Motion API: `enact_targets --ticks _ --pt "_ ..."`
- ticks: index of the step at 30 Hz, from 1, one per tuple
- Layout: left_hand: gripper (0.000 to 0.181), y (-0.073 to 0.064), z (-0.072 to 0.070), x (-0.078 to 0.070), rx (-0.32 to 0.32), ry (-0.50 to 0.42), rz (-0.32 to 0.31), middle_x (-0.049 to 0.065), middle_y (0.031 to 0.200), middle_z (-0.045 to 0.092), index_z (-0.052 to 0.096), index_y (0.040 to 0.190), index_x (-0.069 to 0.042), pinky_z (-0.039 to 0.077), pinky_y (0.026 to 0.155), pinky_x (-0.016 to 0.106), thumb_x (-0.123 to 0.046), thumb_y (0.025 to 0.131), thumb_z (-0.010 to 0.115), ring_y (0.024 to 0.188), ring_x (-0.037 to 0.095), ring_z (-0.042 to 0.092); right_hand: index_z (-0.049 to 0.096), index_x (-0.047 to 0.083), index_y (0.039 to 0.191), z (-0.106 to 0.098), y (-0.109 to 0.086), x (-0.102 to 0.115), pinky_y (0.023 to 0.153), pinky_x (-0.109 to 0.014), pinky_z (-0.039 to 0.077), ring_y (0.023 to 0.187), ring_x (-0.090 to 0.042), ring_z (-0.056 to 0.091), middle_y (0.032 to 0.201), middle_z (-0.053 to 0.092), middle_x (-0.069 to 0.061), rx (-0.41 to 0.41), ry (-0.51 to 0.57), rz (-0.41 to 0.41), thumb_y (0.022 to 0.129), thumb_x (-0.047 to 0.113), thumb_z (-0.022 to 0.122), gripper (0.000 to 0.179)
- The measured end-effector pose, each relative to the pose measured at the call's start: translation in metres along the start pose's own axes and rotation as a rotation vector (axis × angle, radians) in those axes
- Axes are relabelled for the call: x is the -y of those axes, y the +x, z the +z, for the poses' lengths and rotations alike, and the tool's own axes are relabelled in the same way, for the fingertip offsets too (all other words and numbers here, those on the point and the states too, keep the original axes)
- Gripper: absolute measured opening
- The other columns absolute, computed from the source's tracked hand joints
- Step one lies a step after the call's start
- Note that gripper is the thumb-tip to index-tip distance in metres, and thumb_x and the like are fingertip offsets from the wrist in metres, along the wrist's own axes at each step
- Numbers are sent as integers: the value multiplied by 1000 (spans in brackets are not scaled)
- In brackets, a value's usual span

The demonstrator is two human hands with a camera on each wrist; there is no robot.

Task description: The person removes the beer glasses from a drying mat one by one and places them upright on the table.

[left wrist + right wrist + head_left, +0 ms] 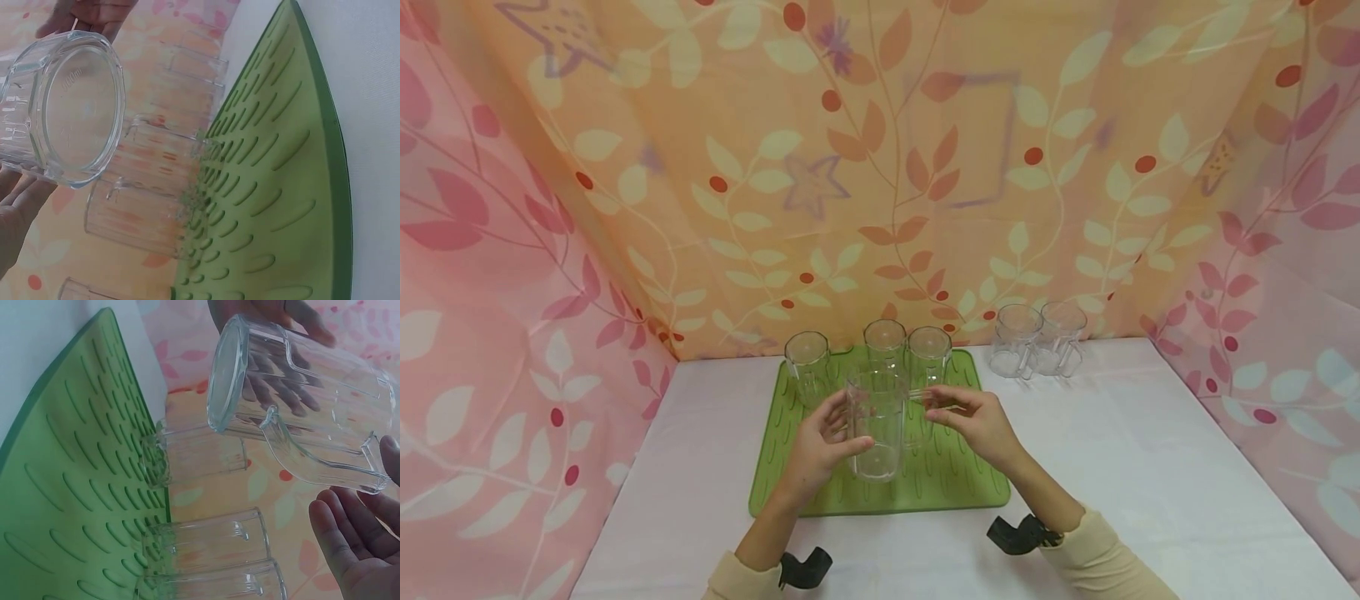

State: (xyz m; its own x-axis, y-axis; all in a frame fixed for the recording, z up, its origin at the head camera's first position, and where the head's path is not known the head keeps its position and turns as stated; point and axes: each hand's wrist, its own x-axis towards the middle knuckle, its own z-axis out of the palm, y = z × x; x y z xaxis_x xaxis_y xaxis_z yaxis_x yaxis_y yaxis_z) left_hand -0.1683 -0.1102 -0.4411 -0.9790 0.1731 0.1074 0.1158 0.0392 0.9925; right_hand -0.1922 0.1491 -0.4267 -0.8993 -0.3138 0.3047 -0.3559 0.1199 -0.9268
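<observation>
A clear glass mug (pixel 877 433) is held above the green ridged drying mat (pixel 940 493), its base lower and nearer in the head view. My left hand (pixel 820 450) grips the mug's body from the left, thumb across the near side and fingers behind. On the other side my right hand (pixel 981 421) pinches the upper end of the handle (pixel 312 456) between thumb and fingers. In the left wrist view the mug's round base (pixel 84 115) faces the camera, apart from the mat.
On the mat's far part stand three clear mugs: one at left (pixel 807 358), one in the middle (pixel 884 337) and one at right (pixel 929 354). Two more mugs (pixel 1015 337) stand side by side on the white table (pixel 1120 467) at the back right. Patterned cloth (pixel 880 167) hangs behind.
</observation>
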Motion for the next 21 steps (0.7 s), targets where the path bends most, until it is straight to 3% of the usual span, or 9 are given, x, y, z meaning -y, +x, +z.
enact_targets --ticks 7,13,21 --pt "86 0 1 0 7 -15 0 19 153 39 34 148 -1 41 110 47 -8 77 81 142 35 38 65 -7 118 -1 -1 0 82 -20 57 92 1 69 108 70 -27 -1 -1 19 88 7 69 33" --pt "84 0 1 0 12 29 53 24 152 38 34 148 3 40 109 52 -10 78 80 140 40 38 63 -12 117 -1 0 1 79 -23 60 89 -1 70 109 67 -32 17 67 33 90 5 66 32" --pt "83 -1 2 0 16 3 74 23 150 41 35 147 3 43 109 42 -5 78 79 140 38 40 60 -17 117 -2 1 -3 79 -24 60 92 -9 72 111 64 -36 39 113 45 91 6 65 34"
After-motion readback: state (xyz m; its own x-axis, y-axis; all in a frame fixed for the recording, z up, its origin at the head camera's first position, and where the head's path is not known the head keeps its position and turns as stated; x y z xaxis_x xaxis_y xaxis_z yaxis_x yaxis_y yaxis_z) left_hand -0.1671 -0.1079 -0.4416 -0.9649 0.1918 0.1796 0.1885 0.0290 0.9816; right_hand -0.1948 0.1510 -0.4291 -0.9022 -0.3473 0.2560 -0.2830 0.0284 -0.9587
